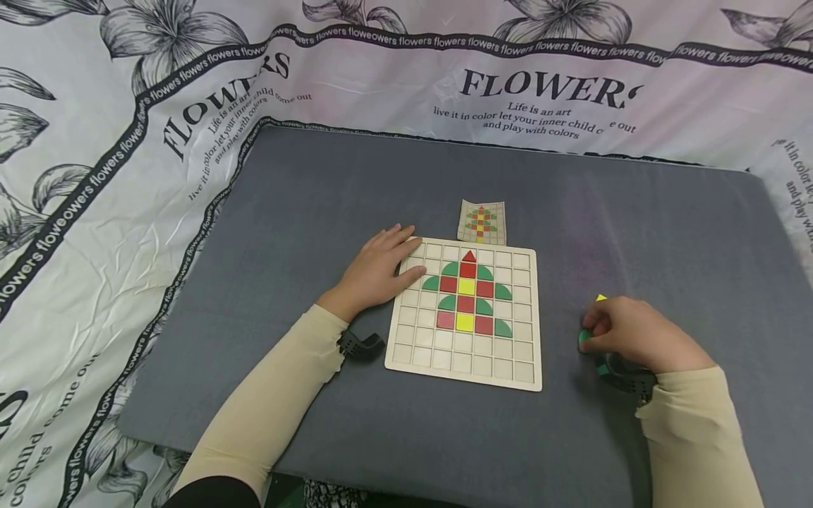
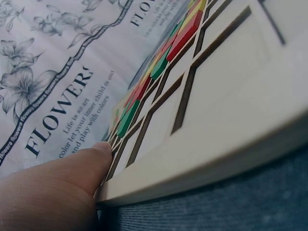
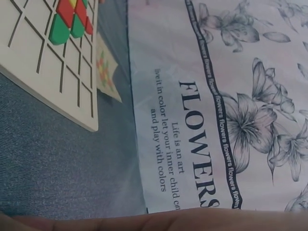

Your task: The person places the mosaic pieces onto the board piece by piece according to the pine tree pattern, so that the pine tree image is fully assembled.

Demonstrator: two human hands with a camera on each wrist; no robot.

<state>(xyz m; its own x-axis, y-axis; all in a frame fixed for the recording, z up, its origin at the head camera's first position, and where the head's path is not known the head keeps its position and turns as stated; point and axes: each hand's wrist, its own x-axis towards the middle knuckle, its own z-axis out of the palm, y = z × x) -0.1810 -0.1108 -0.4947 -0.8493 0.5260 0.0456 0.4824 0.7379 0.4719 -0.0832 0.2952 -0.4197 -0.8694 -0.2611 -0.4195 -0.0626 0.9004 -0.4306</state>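
Observation:
A pale wooden grid board (image 1: 435, 358) lies on the table with red, yellow and green pieces set in its squares. They form a tree-like figure topped by a red triangle (image 1: 468, 257). My left hand (image 1: 375, 271) rests on the board's upper left edge, fingers spread and thumb over the rim; the left wrist view shows the thumb (image 2: 72, 175) against that edge. Right of the board, my right hand (image 1: 635, 331) pinches a green piece (image 1: 583, 339), partly hidden by the fingers. A yellow piece (image 1: 600, 298) shows just beyond this hand, and another green piece (image 1: 602, 369) by the wrist.
A small pattern card (image 1: 482, 223) with a similar figure lies against the board's far edge. Grey cloth covers the table (image 1: 330, 183). Behind and to the left hangs a white flower-printed sheet (image 1: 381, 85). Each wrist wears a black band (image 1: 362, 346).

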